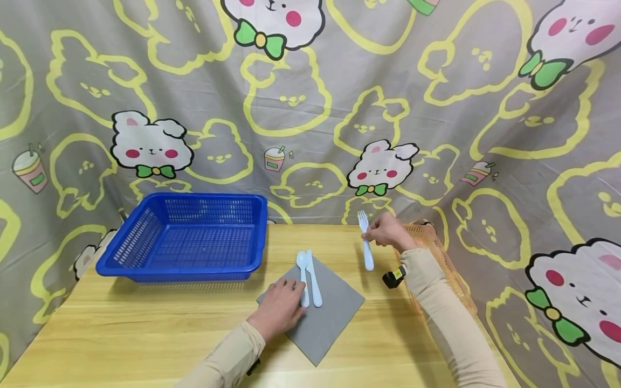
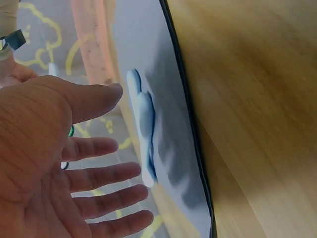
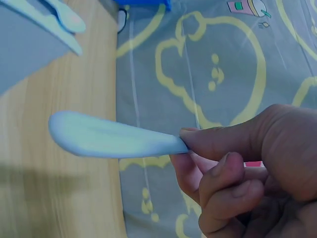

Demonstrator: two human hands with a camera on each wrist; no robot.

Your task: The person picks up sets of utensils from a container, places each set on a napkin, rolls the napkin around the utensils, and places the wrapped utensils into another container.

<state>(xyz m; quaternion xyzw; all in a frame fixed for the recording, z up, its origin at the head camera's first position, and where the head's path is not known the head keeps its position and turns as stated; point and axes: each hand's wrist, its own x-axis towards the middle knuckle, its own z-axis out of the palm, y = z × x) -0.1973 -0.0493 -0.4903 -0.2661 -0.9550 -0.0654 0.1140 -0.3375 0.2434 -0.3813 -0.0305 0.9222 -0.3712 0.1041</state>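
Observation:
My right hand (image 1: 386, 230) pinches a pale blue fork (image 1: 367, 253) by its middle, between thumb and index finger. In the head view the tines point up and away, above the table at the right. The right wrist view shows the fork's handle (image 3: 109, 136) sticking out from the fingertips. A grey square cloth (image 1: 330, 328) lies turned like a diamond, bearing a pale blue spoon (image 1: 302, 261) and a matching knife (image 1: 314, 283) side by side. My left hand (image 1: 281, 304) is over the cloth's left part beside the spoon, fingers spread and relaxed in the left wrist view.
A blue plastic basket (image 1: 179, 272) stands at the back left of the wooden table (image 1: 145, 328). At the right, an orange basket (image 1: 453, 269) lies partly behind my right forearm. A patterned curtain (image 1: 301, 199) hangs along the table's back edge.

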